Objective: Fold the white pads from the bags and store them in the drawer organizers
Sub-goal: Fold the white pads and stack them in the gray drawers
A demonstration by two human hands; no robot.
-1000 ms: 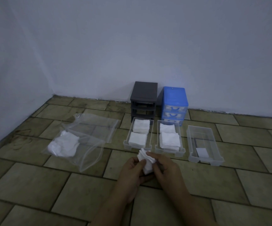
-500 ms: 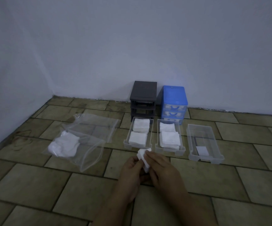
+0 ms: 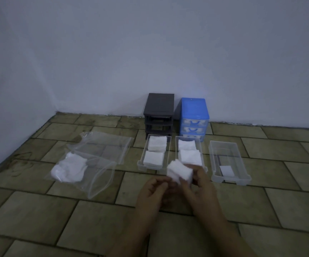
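We see our right hand (image 3: 198, 184) pinching a folded white pad (image 3: 180, 171), thumb on its near face and fingers curled behind its far edge, so the pad stands lifted off the tiled floor (image 3: 38, 216). Our left hand (image 3: 152, 190) sits just beside it, fingers loosely curled and holding nothing; whether its fingertips touch the pad's lower corner we cannot tell.

Just beyond the hands lie three clear drawers. The left drawer (image 3: 154, 152) and the middle drawer (image 3: 188, 151) each hold two stacks of folded pads; the held pad overlaps the middle drawer's near end in view. To the right of our right hand, the right drawer (image 3: 229, 161) holds only a small white piece.

Left of our left hand lies a clear bag (image 3: 84, 168) holding unfolded pads, with a second bag (image 3: 111, 143) behind it. Farthest out, against the wall, stand a dark organizer frame (image 3: 158, 113) and a blue organizer (image 3: 194, 118).
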